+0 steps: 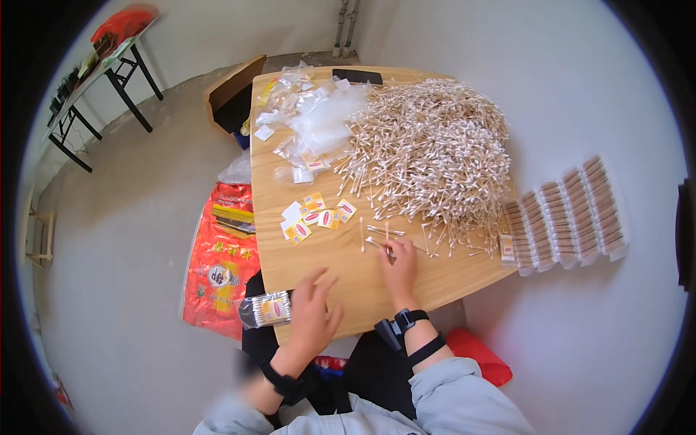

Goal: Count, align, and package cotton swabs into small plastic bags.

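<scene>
My left hand [313, 313] hovers over the table's near left edge, fingers apart, with nothing visible in it. Just left of it lies a clear packet of cotton swabs [272, 309] with a yellow and white label card, at the table's edge. My right hand [399, 270] rests on the wood, its fingers closed on a few cotton swabs [375, 241]; the fingertips are partly hidden. A single loose swab [362, 235] lies left of it. Beyond rises a big heap of loose cotton swabs [442, 145].
Yellow and white cards [319, 215] lie left of centre on the wooden table [304, 257]. Clear plastic bags [326, 119] and a dark phone [357, 76] are at the back. Filled swab packets [565, 217] stand in rows along the right wall. A red sack [221, 264] sits left.
</scene>
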Demonstrator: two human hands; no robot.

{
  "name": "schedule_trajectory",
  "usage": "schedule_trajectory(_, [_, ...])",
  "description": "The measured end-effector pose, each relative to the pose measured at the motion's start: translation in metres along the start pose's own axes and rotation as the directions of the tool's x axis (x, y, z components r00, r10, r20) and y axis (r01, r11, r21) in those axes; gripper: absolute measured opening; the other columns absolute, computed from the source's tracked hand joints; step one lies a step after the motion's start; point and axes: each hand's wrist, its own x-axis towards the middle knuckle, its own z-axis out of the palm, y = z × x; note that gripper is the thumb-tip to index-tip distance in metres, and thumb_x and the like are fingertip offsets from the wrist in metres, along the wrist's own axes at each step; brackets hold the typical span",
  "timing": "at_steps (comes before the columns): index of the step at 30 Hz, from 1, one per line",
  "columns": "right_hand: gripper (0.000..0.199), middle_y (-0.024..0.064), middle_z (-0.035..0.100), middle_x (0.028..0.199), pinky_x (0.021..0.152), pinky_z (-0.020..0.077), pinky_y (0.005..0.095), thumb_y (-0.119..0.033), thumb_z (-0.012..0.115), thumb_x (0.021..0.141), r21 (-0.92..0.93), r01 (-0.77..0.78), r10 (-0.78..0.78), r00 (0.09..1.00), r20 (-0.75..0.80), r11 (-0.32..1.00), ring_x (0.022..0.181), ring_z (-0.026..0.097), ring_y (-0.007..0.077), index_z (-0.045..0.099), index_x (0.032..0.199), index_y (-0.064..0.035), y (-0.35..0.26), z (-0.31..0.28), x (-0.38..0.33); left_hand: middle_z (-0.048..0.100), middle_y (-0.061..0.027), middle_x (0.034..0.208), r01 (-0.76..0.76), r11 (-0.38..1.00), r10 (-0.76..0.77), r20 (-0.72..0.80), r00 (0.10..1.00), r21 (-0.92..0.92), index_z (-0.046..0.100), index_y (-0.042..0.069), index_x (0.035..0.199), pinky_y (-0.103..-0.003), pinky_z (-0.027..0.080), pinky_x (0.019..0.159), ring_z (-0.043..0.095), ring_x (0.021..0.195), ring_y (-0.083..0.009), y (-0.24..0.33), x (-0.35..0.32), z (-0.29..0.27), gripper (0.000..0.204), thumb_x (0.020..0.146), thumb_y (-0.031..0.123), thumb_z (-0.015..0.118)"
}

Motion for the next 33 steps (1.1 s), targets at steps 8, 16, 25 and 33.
schedule_trajectory(8, [0.015,0.0077,0.062,0.089,0.073,0.0474,0.0364,-0.001,0.068,0.078,0.143,0.162,-0.166,0.986,0.019,0.976,0.086,0.057,0.0273,0.069,0.091,-0.0073,0.006,-0.032,-0.022,0.035,-0.0188,0.146,-0.045,0.937,0.009,0.105,0.994,0.346,0.04,0.0,0.14,-0.048,0.03,0.108,0.036,0.133,-0.0354,-0.012,0.054,0.091,0.07,0.08,0.023,0.069])
schedule_trajectory(16, [0.018,0.006,0.062,0.091,0.076,0.0464,0.0374,-0.001,0.066,0.08,0.266,-0.049,0.05,0.999,0.004,0.963,0.087,0.058,0.0263,0.067,0.096,-0.0089,0.002,-0.029,-0.014,0.035,-0.017,0.147,-0.001,0.817,-0.136,0.195,0.971,0.577,0.039,-0.009,0.137,-0.047,0.023,0.114,0.033,0.138,-0.0292,-0.005,0.023,0.067,0.064,0.084,0.019,0.061])
schedule_trajectory(25, [0.017,0.0051,0.06,0.089,0.075,0.0453,0.0372,-0.01,0.069,0.08,0.262,0.079,-0.151,0.952,0.268,0.962,0.086,0.058,0.0253,0.068,0.097,-0.011,0.002,-0.027,-0.009,0.026,-0.0234,0.151,-0.197,0.948,0.072,0.437,0.897,0.249,0.032,-0.007,0.143,-0.049,0.019,0.116,0.018,0.145,-0.0368,0.003,-0.012,0.071,0.074,0.085,0.026,0.065])
schedule_trajectory(33, [0.018,0.0085,0.056,0.091,0.075,0.0497,0.034,-0.013,0.071,0.079,0.096,-0.001,0.0,1.0,0.007,0.995,0.088,0.059,0.0258,0.067,0.097,-0.0118,0.006,-0.019,0.039,0.022,-0.0207,0.155,-0.096,0.859,-0.021,0.222,0.975,0.503,0.028,-0.004,0.146,-0.054,0.01,0.116,0.018,0.146,-0.032,0.003,0.025,0.109,0.095,0.081,0.057,0.061])
